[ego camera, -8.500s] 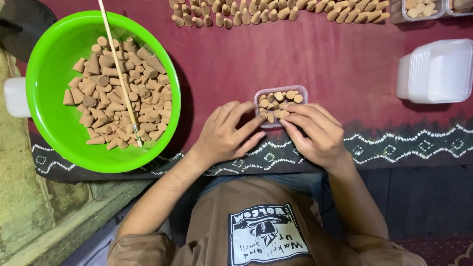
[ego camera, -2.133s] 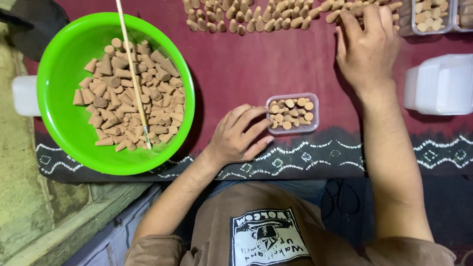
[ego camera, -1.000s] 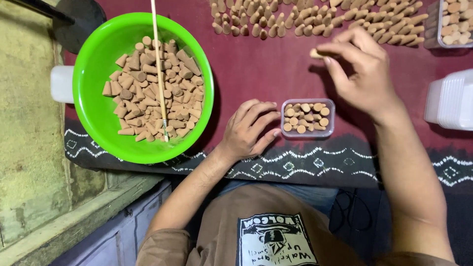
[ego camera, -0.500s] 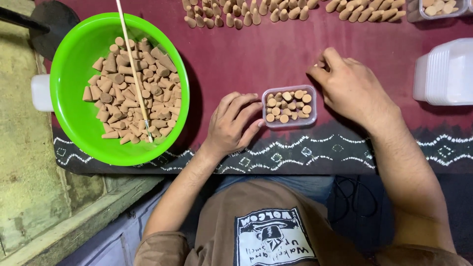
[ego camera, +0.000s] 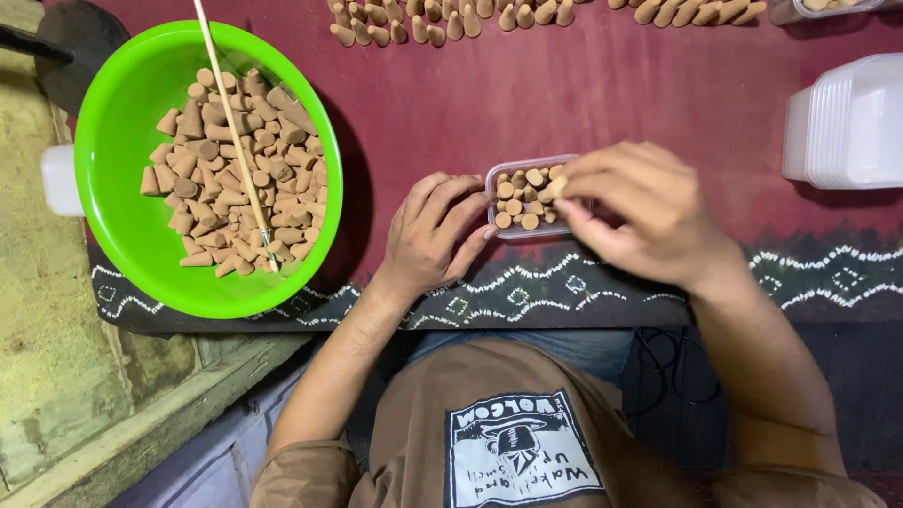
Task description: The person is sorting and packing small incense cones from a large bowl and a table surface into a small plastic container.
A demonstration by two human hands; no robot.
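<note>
Half a second earlier the right hand (ego camera: pixel 649 221) sat just right of the small clear tub (ego camera: pixel 527 198), its fingers bunched at the tub's upper right corner. Now it has slid over the tub's right half, covering that end, and its thumb and first fingers pinch one tan cone (ego camera: pixel 553 190) low above the cones already packed inside. The other fingers curl loosely; the hand is mostly closed around that single piece. The left hand (ego camera: pixel 435 235) has hardly changed: it lies palm down on the maroon cloth (ego camera: pixel 583 94) against the tub's left side, fingers spread and slightly bent, fingertips touching the tub's left wall and near corner, holding nothing.

The tub is a rounded rectangle whose long axis runs left to right, parallel to the patterned dark border (ego camera: pixel 564 282) of the cloth just nearer the person. The cones in it stand on end, showing round faces upward. The pinched cone lies tilted, its long axis roughly left-right; which end is the tip I cannot tell.

Well to the left of the tub sits the green bowl (ego camera: pixel 113 216), heaped with loose cones, a thin wooden stick (ego camera: pixel 233 141) lying across it. Beyond the tub, a row of cones (ego camera: pixel 451 23) lines the far edge. To the tub's right stands a stack of white trays (ego camera: pixel 847 122).
</note>
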